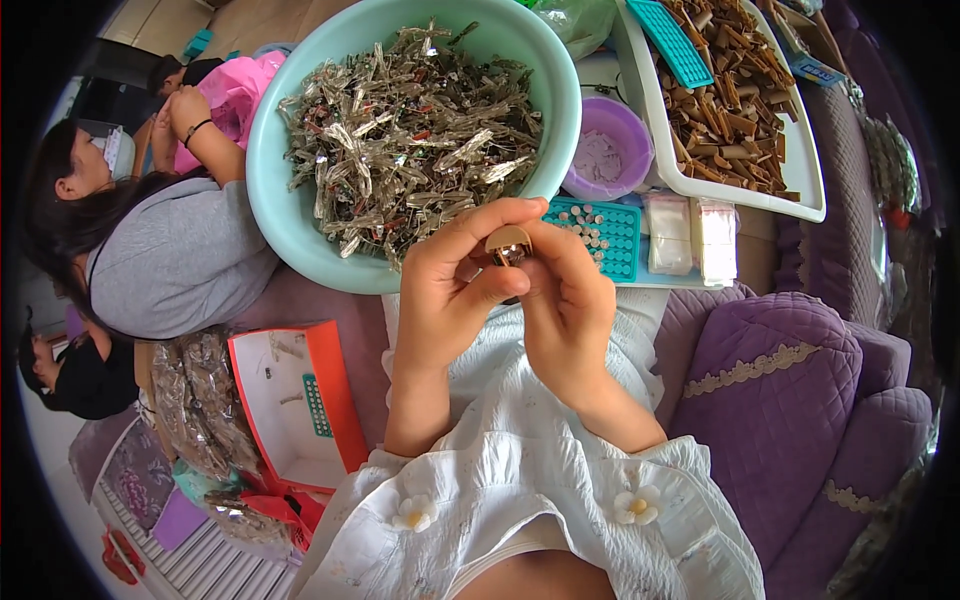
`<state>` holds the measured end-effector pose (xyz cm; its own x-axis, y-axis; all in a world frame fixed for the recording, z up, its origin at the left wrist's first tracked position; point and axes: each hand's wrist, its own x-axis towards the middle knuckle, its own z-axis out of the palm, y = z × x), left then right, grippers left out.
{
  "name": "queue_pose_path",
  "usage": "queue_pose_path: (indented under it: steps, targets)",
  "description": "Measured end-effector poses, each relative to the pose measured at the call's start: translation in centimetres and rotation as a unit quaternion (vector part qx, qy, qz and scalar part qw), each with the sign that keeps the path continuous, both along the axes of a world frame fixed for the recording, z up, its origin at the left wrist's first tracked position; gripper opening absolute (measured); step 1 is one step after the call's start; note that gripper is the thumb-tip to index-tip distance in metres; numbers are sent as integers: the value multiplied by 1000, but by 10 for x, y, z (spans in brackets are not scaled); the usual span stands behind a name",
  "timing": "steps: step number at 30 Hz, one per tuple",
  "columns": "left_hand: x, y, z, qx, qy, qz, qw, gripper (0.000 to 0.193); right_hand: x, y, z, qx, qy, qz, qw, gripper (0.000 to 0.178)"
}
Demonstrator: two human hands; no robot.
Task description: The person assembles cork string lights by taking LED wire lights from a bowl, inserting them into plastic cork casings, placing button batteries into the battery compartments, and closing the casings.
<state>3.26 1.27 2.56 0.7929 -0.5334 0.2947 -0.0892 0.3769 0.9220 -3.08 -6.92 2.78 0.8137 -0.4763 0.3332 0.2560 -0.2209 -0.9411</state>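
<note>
Purple quilted sofa [765, 400] alongside, mint basin [563, 100] beyond, both hands [437, 300] [572, 310] pinching a small brown curved piece [508, 238] between them

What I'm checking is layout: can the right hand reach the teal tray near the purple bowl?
Probably yes: the teal tray lies just beyond the right hand, with nothing visibly between them, though that hand holds a small brown piece.
</note>
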Motion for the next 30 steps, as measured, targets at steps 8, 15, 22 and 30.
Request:
queue_pose_path:
  steps: [8, 15, 22, 30]
  targets:
    - [9, 6, -15, -31, 63, -62, 996, 43, -1, -2, 7, 283, 10, 110, 953, 20]
    - [11, 2, -19, -90, 88, -40, 991, 45, -1, -8, 9, 337, 90, 153, 925, 23]
    - [12, 5, -22, 4, 116, -76, 990, 42, 4, -12, -3, 398, 78, 118, 906, 17]
    - [9, -9, -18, 107, 13, -34, 994, 37, 9, -22, -13, 455, 67, 99, 882, 12]
